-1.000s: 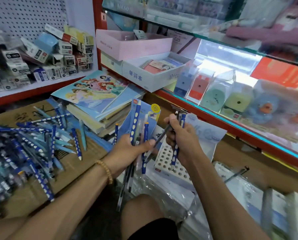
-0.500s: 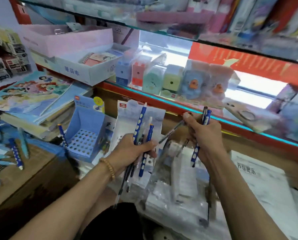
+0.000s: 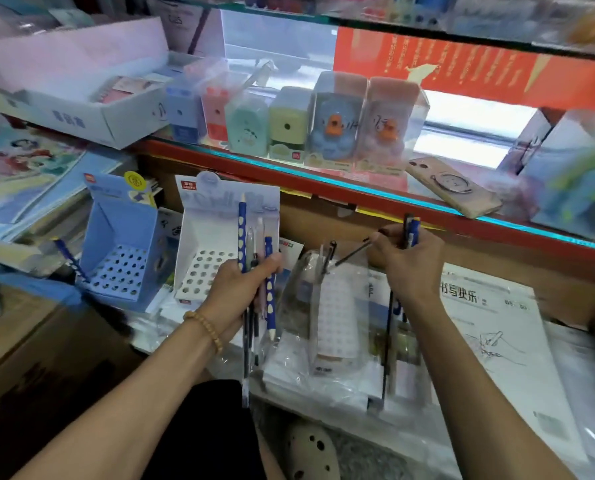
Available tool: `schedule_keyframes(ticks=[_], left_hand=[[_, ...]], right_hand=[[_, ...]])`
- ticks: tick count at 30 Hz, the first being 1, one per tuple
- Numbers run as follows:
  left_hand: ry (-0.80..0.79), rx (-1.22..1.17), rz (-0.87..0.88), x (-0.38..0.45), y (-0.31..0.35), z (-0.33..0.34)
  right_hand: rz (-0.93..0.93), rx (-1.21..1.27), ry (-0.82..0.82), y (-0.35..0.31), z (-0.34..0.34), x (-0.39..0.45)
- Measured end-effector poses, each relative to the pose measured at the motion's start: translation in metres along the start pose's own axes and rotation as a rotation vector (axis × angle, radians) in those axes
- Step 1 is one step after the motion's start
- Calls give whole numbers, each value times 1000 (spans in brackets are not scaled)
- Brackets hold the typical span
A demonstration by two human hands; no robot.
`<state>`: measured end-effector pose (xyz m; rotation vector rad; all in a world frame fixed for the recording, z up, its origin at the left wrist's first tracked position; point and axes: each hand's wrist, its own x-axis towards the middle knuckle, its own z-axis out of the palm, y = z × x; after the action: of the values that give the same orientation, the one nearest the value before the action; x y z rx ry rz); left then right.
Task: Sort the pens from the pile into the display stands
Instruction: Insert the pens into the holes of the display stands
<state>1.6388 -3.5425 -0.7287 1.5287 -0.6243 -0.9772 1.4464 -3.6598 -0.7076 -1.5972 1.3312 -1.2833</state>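
My left hand (image 3: 237, 289) grips a bundle of pens (image 3: 242, 237), blue dotted ones and slimmer pale and dark ones, held upright in front of a white display stand (image 3: 199, 237) with a perforated base. A blue display stand (image 3: 119, 244) with the same holes sits to its left, a blue pen (image 3: 69, 259) leaning at its corner. My right hand (image 3: 407, 261) holds a few dark and blue pens (image 3: 410, 230) in its palm and pinches one thin dark pen (image 3: 353, 252) at the fingertips, pointing down-left toward a clear plastic-wrapped stand (image 3: 327, 306).
A glass shelf with a red edge (image 3: 323, 181) runs above, carrying boxed pencil sharpeners (image 3: 334, 123) and a phone (image 3: 455, 192). Stacked notebooks (image 3: 22, 174) lie at left, printed paper packs (image 3: 497, 323) at right. A cardboard box (image 3: 29, 341) sits lower left.
The view has swung right, so the pen pile has left the frame and the stands sit in front. My right hand has drawn the thin dark pen away from the left hand's bundle.
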Motion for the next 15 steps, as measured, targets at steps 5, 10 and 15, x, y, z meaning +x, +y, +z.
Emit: schedule_keyframes(ticks=[5,10,15], left_hand=[[36,8,42,-2,-5,-1],[76,4,43,-5,-7,0],[86,20,31,-6,-8,2]], right_hand=[[22,-145,-71,13,12,-5],[-16,-207,-107,9,9,5],[27,-220,-283,10,22,7]])
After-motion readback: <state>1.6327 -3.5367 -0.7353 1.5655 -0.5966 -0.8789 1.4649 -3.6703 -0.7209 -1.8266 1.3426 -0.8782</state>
